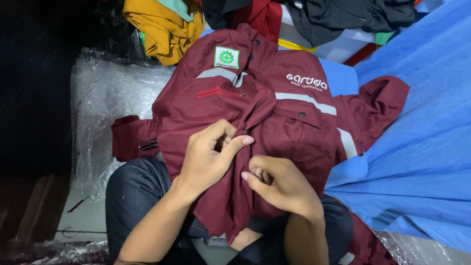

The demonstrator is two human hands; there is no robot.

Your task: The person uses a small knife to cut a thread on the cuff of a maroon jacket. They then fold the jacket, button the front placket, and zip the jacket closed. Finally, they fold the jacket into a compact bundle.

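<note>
Maroon work jacket (pixel 274 113) spread front-up across the person's lap, blue fabric (pixel 422 147) just beside it.
Left hand (pixel 211 157) pinches the jacket's front placket between thumb and fingers; right hand (pixel 279 184), fingers curled, grips the same placket just below.

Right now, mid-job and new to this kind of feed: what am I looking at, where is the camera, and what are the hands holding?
There is no machine here. One camera sits on a person's head and looks down at their own two bare hands. A maroon work jacket with grey reflective stripes lies spread over their lap and dark trousers. The left hand pinches the jacket's front edge near the middle. The right hand rests curled on the fabric beside it; its grip is hard to tell. Blue cloth lies to the right, clear plastic wrap to the left, and a pile of clothes at the top.
</note>
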